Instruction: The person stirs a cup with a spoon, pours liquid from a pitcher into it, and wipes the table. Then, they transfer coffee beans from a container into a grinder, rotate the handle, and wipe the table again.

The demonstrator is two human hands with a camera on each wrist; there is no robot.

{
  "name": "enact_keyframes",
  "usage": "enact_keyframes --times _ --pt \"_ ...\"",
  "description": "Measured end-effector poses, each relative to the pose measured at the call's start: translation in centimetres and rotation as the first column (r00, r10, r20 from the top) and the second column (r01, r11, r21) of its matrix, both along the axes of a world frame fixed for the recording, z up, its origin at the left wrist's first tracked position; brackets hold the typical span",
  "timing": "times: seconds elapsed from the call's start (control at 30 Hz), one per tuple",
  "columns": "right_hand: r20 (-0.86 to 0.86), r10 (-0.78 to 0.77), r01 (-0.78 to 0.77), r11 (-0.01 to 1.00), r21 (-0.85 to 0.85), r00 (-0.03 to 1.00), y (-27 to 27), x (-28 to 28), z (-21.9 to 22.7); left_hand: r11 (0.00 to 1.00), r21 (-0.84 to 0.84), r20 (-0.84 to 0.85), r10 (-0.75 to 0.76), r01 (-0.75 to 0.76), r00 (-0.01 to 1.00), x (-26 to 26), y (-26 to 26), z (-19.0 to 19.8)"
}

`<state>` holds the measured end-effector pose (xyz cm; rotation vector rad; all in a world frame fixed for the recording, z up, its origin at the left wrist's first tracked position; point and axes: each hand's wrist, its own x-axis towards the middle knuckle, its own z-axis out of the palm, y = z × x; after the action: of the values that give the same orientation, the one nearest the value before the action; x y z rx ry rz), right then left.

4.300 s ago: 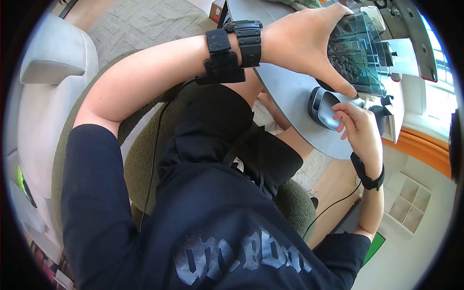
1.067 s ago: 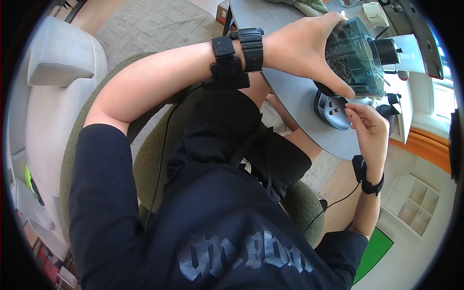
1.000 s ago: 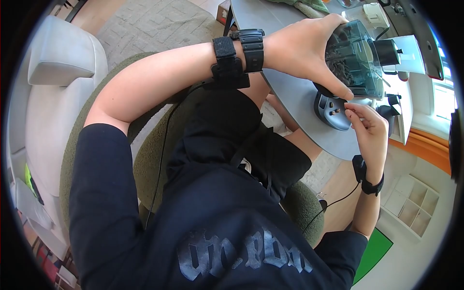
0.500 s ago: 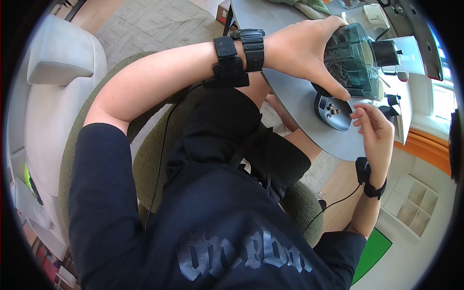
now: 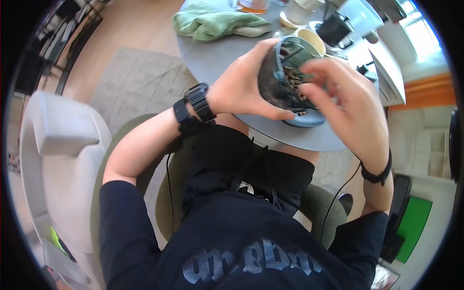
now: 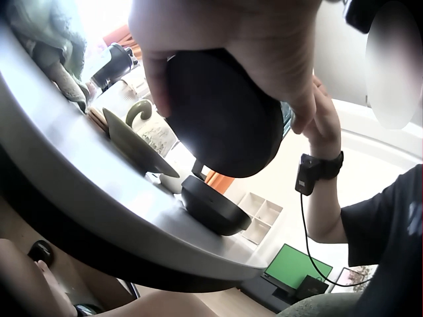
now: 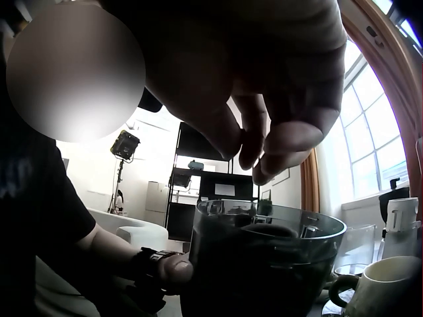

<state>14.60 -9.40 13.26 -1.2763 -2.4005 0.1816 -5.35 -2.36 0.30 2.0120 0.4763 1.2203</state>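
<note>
My left hand (image 5: 246,87) grips a smoky see-through container (image 5: 270,87) from the side, thumb and fingers spread around its wall. Dark coffee beans (image 5: 292,79) show through its open mouth. In the left wrist view its round black base (image 6: 218,112) is lifted above the table. My right hand (image 5: 355,96) is at the mouth, its fingers loosely bent and blurred. In the right wrist view those fingertips hang just over the rim (image 7: 271,210), with nothing visible between them. Below stands a black dish (image 6: 211,208), partly hidden by the container in the head view.
On the grey round table (image 5: 203,55) lie a green cloth (image 5: 212,23), a pale yellow cup (image 5: 311,39) and a black pot (image 5: 335,29). Behind them stands a clear plastic jug (image 5: 360,17). A mug (image 7: 383,284) is close beside the container.
Several beans appeared in the dish, which was bare at first. My right hand has left the dish and come up to the container's mouth. The head view has swung toward the table.
</note>
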Motion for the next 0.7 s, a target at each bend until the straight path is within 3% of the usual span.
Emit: enact_keyframes --times 0.07,0.2,0.33,0.43,0.53,0.67,0.7 --pt "0.041 0.065 -0.069 0.993 0.099 0.997 0.4 0.2 -0.6 0.999 -0.02 0.004 -0.034 0.034 0.999 0.2 -0.1 0.3" --pt "-0.124 -0.128 0.13 0.992 0.003 0.984 -0.4 2.6 1.3 0.998 0.063 0.072 0.024 -0.029 0.997 0.1 0.4 -0.6" --pt "-0.259 -0.454 0.457 0.888 -0.052 0.853 0.3 11.1 0.3 0.99 0.085 0.117 0.101 -0.111 0.988 -0.1 0.7 -1.0" --pt "-0.33 -0.485 0.516 0.857 0.007 0.81 1.0 18.3 -2.9 0.991 0.072 0.128 0.107 -0.117 0.986 0.1 0.7 -1.4" --pt "-0.161 -0.659 0.667 0.745 -0.002 0.735 1.0 20.6 -3.8 0.989 0.085 0.117 0.108 -0.118 0.987 0.0 0.6 -1.3" --pt "-0.032 -0.634 0.62 0.765 -0.173 0.773 1.7 22.7 -5.6 0.985 0.122 0.127 0.104 -0.12 0.986 -0.3 1.0 -0.5" --pt "0.002 -0.688 0.674 0.71 -0.204 0.726 1.4 20.6 -4.4 0.983 0.134 0.133 0.103 -0.121 0.986 -0.6 1.1 0.0"
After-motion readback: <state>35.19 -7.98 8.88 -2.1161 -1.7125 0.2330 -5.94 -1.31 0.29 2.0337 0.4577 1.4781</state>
